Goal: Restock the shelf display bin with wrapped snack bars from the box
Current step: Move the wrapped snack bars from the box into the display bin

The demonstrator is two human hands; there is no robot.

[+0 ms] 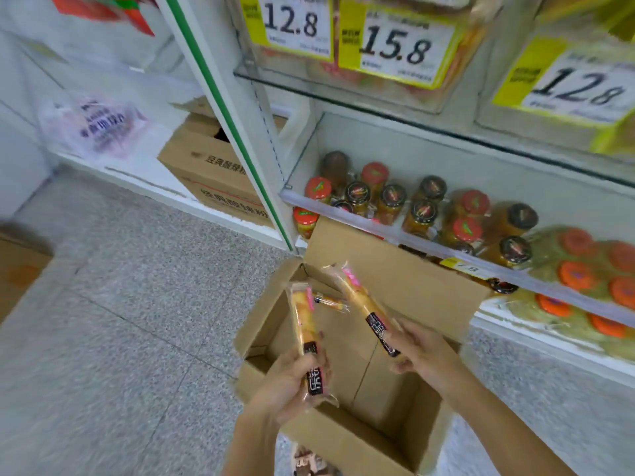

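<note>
Above the open cardboard box [347,438] on the speckled floor [137,304], the person holds one wrapped snack bar in each hand. The left hand [292,383] has its fingers curled round the dark lower end of the left bar [304,321], which points away from the person, almost straight. The right hand [419,348] grips the dark lower end of the right bar [359,302] between thumb and bent fingers, and this bar leans to the left. The two bars are near each other but apart.

A third bar [331,301] lies inside the box, close to its far wall. The far flap of the box stands against the shelf edge [412,237]. On this shelf are jars [422,211] with red and black lids. Higher up hang yellow price tags [395,46]. A second carton [209,173] stands to the left, behind the shelf post.
</note>
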